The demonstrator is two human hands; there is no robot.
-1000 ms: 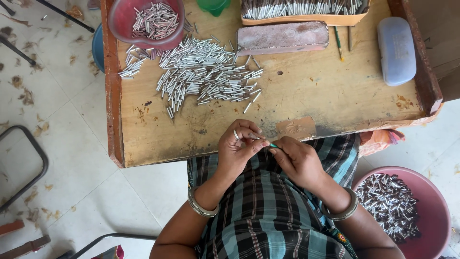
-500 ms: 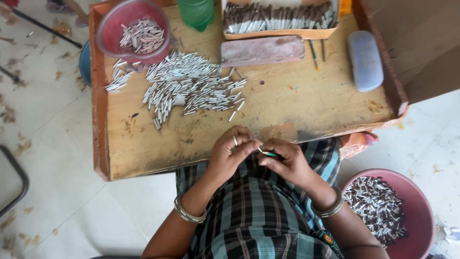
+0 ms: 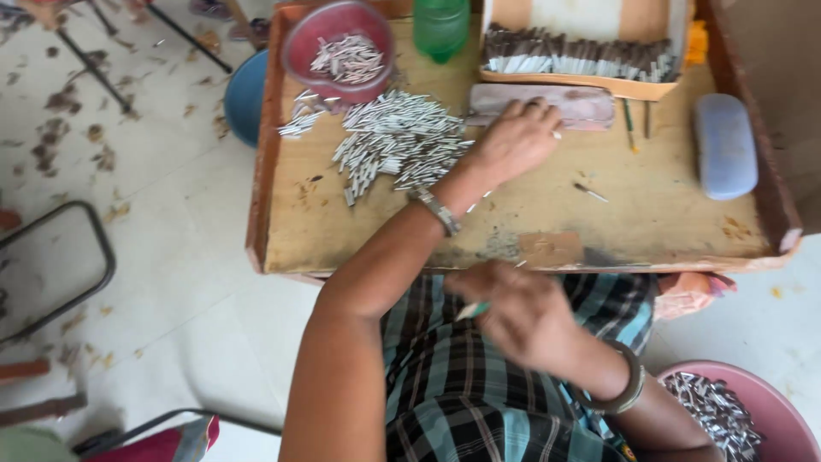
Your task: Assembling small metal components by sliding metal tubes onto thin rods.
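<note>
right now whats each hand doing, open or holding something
Left hand: stretched out over the wooden tray, fingers resting on the brown block; gripping nothing that shows.
Right hand: closed on a thin green-tipped stick, blurred.

Green bottle (image 3: 441, 26) at tray's far edge, w/ red bowl (image 3: 339, 44) of small sticks to its left. Blue case (image 3: 725, 145) on the right. Pink tub (image 3: 735, 415) on floor, bottom right. Blue bowl (image 3: 244, 94) beside tray, left.
</note>
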